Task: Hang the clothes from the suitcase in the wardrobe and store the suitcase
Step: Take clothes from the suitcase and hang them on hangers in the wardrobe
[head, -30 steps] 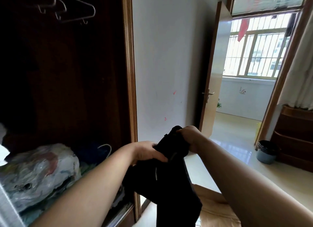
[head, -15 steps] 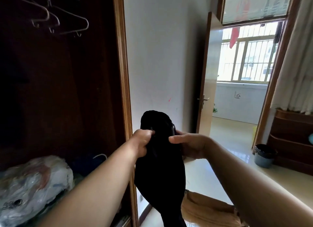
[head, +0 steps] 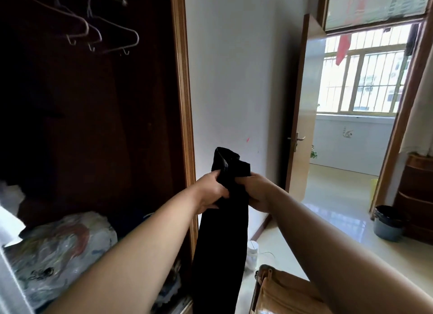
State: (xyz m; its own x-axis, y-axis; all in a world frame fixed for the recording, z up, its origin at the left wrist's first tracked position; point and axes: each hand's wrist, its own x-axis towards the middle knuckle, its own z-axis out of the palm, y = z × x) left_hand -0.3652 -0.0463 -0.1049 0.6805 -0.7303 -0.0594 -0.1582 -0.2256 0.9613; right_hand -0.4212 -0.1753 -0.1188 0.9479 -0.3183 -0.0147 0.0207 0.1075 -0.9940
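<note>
While the left hand [head: 210,193] and right hand [head: 256,190] each clench curled fingers into the long black cloth garment [head: 222,234], held up beside the dark wooden wardrobe [head: 182,103] frame, it could slip off a thin wire hanger [head: 136,36] if draped unevenly — its hem is cut off, the tan suitcase [head: 285,295] half-seen, the wardrobe interior murky.

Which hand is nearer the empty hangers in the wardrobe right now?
Left. The left hand grips the black garment below and right of the hangers; the right hand grips it on the far side, farther right.
</note>
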